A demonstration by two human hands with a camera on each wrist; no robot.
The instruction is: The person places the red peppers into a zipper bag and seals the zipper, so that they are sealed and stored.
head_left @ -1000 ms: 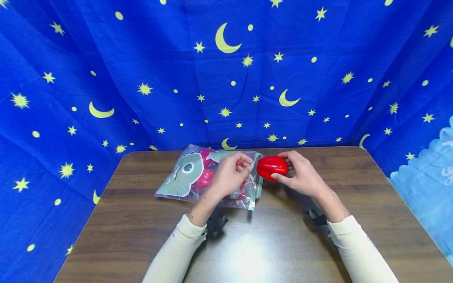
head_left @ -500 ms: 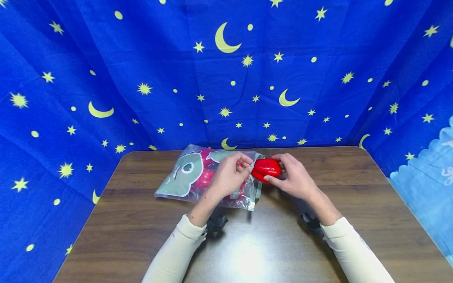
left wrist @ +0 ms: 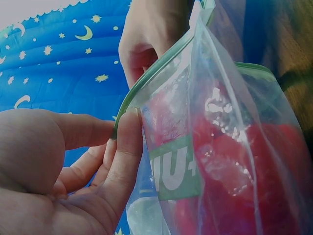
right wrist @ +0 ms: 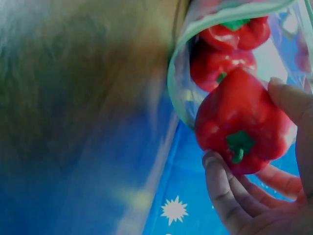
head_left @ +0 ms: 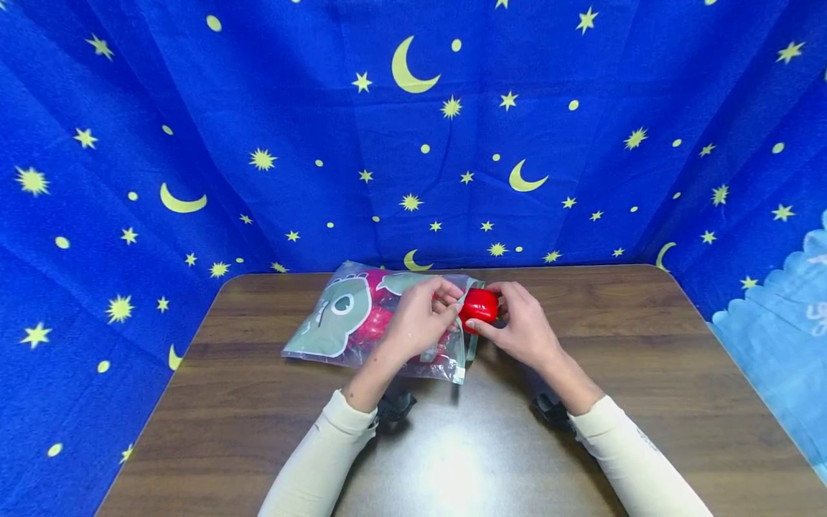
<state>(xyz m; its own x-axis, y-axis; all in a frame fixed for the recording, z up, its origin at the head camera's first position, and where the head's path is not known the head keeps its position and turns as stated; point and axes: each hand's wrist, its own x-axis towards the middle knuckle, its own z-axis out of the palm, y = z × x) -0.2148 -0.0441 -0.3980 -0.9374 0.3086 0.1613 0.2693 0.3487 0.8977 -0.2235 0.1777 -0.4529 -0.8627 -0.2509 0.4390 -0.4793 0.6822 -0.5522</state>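
A clear zip bag (head_left: pixel 336 323) with a green cartoon print lies on the table, its mouth facing right. My left hand (head_left: pixel 416 319) pinches the green rim of that mouth between thumb and finger, holding it apart. In my right hand (head_left: pixel 525 327) is a red bell pepper (right wrist: pixel 243 120) with a green stem, gripped between thumb and fingers. The pepper's far end sits inside the bag's mouth, and its stem end faces outward. Two more red bell peppers (right wrist: pixel 222 63) show deeper in the bag in the right wrist view.
The brown wooden table (head_left: pixel 620 359) extends around the bag. A blue curtain (head_left: pixel 323 108) with yellow moons and stars hangs behind its far edge. A white slider (head_left: pixel 459 375) sits at the near corner of the bag's mouth.
My right hand has moved left with the bell pepper, from beside the bag to partly inside its mouth. My left hand has stayed in place on the rim.
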